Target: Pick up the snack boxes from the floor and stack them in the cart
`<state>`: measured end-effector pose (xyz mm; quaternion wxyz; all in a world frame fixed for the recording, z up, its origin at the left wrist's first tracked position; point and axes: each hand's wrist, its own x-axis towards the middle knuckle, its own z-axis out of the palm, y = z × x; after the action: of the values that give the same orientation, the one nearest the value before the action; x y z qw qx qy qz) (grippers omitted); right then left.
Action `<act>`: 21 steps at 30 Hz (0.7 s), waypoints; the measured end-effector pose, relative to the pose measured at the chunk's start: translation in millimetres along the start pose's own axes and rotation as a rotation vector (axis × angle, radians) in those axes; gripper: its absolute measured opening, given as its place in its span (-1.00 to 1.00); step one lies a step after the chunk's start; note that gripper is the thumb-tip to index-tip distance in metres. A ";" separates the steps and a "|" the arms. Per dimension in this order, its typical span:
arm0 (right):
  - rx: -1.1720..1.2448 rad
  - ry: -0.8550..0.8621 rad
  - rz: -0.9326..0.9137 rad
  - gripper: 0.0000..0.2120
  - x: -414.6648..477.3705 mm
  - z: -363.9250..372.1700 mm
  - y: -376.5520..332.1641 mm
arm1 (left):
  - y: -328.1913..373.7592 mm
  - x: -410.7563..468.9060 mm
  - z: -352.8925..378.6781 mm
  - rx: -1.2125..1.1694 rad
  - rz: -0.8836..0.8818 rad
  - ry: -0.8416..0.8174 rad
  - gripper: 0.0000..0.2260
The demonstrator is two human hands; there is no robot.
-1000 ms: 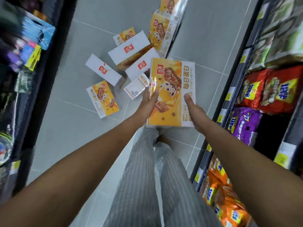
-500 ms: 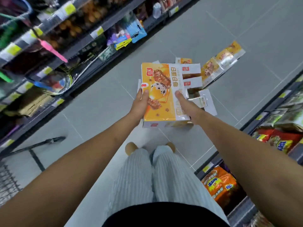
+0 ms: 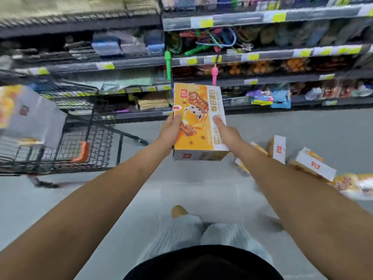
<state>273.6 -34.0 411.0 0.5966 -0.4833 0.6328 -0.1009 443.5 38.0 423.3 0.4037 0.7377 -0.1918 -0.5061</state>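
Between the shelves, both hands grip one orange snack box (image 3: pixel 196 120) in mid-air: left hand (image 3: pixel 170 131), right hand (image 3: pixel 227 133). Black wire cart (image 3: pixel 88 142) stands left; more boxes (image 3: pixel 310 164) lie on the floor (image 3: pixel 201 195).

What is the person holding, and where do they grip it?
An orange snack box, held between both hands: the left hand grips its left edge, the right hand its right edge, thumbs on the printed face.

Grey tiled floor (image 3: pixel 191 188) of a shop aisle.
Several snack boxes (image 3: pixel 311 165) lie scattered and tipped on it at middle right; a black wire cart (image 3: pixel 86 138) stands on it at middle left.
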 end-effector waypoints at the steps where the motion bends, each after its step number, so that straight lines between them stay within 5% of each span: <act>1: -0.008 -0.024 -0.013 -0.47 1.1 13.8 -7.8 | -0.5 0.6 -15.8 -0.008 0.006 0.030 -0.50; 15: -0.373 -0.488 -0.196 -0.58 -43.6 290.3 -106.2 | -58.6 -61.4 -277.6 -0.319 -0.024 0.556 -0.64; 21: -0.430 -0.606 -0.200 -0.48 -55.7 387.6 -122.3 | -82.1 -63.3 -359.8 -0.355 -0.069 0.706 -0.55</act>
<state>654.1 118.1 430.0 0.6287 -0.6647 0.3840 0.1241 731.3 275.6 454.1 0.5489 0.7909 0.0743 -0.2600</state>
